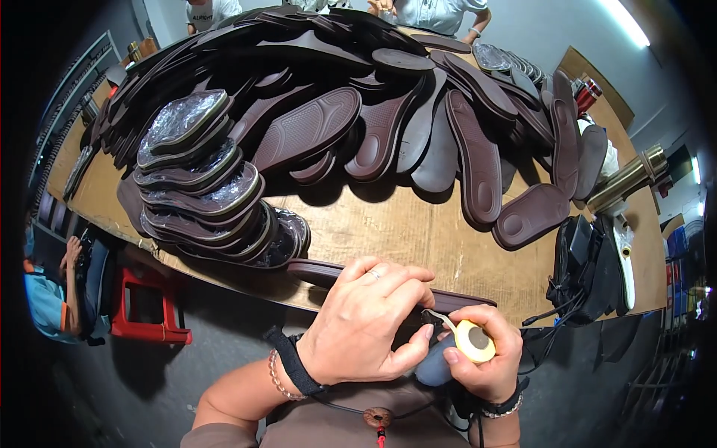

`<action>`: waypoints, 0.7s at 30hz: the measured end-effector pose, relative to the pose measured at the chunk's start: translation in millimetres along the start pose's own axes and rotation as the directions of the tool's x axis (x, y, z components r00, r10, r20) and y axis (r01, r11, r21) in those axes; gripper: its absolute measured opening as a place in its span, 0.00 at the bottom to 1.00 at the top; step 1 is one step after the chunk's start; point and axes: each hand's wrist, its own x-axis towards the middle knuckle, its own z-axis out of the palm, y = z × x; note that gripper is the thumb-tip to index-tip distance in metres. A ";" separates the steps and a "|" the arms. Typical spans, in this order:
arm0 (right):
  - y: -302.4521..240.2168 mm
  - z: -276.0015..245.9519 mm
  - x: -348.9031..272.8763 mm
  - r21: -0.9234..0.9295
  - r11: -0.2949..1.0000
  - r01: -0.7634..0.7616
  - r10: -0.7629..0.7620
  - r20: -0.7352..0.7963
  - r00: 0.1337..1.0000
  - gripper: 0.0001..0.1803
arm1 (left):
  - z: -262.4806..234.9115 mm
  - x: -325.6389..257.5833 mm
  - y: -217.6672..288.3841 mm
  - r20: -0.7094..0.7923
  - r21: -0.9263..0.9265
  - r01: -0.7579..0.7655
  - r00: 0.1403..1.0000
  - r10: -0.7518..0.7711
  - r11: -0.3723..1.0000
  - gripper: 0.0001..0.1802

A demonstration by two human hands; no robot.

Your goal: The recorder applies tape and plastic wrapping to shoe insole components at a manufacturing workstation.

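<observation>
At the table's near edge lies a long dark brown shoe sole (464,301), seen nearly edge-on. My left hand (373,321) is curled over its middle, fingers bent and thumb on the near side. In my right hand (489,355), just right of it, is a small yellow-rimmed round thing with a grey centre (476,341), which looks like a roll. A narrow pale strip (442,319) runs from it toward the sole, under my left fingertips. Below, between my hands, shows a blue-grey rounded shape (435,367) that I cannot make out.
Plastic-wrapped soles (198,187) are stacked on the left. A large heap of loose brown soles (310,131) covers the table's (351,231) far side. At right lie a brass-coloured cylinder (627,179) and a black pouch (586,261) with cords. A red stool (149,306) stands lower left; other people are nearby.
</observation>
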 end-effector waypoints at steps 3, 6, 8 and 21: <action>0.8 -1.4 -1.5 0.001 1.000 -0.007 0.007 -0.005 1.000 0.22 | 2.1 0.1 1.5 0.004 0.008 0.035 0.999 -0.035 0.999 0.11; 5.0 -4.8 -3.6 0.005 1.000 -0.004 0.004 0.000 1.000 0.24 | 5.7 0.7 1.4 0.022 0.024 0.065 0.998 -0.066 0.998 0.07; 7.9 -8.0 -4.9 0.005 1.000 0.005 -0.005 0.003 1.000 0.25 | 6.4 2.3 4.5 0.005 0.046 0.088 0.996 -0.089 0.995 0.06; 22.7 -15.0 -17.9 -0.078 0.997 0.017 -0.032 -0.194 0.980 0.34 | 26.0 5.2 13.7 -0.079 0.180 0.125 0.991 -0.112 0.976 0.08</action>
